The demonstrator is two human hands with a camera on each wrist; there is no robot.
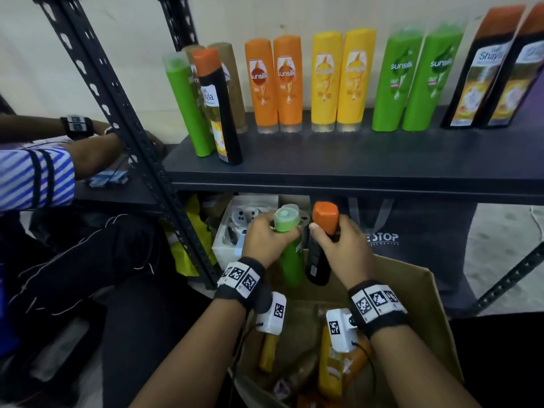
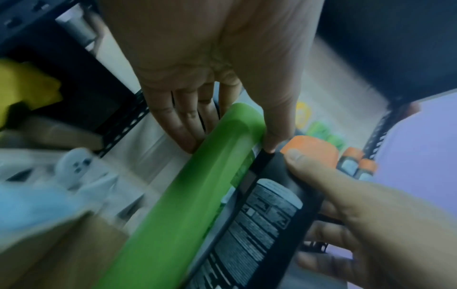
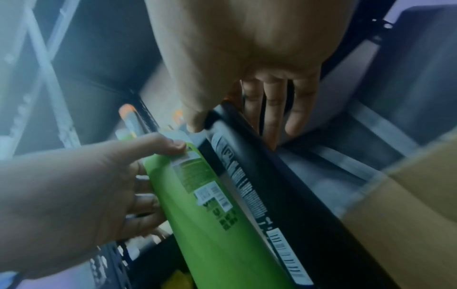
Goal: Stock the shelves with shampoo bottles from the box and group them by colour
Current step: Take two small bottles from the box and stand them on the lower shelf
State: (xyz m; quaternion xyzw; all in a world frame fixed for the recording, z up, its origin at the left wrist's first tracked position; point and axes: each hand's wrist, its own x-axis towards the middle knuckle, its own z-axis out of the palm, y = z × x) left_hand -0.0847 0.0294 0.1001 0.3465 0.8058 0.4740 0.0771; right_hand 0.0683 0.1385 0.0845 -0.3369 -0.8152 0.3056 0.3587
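Observation:
My left hand (image 1: 266,235) grips a green shampoo bottle (image 1: 290,254) near its cap, above the cardboard box (image 1: 426,313). My right hand (image 1: 343,245) grips a black bottle with an orange cap (image 1: 321,231) right beside it. The two bottles touch side by side, as the green bottle (image 3: 212,215) and black bottle (image 3: 279,195) show in the right wrist view. In the left wrist view my left hand (image 2: 230,144) wraps the green bottle (image 2: 188,205). Yellow and orange bottles (image 1: 331,360) lie in the box. The dark shelf (image 1: 353,166) carries paired orange, yellow, green and black bottles.
A green bottle (image 1: 188,104) and a black bottle (image 1: 219,110) stand nearer the shelf's front left, before two brown ones. Another person's arm (image 1: 59,148) in a striped sleeve reaches in at left. A white box (image 1: 235,228) and dark bag (image 1: 412,240) sit under the shelf.

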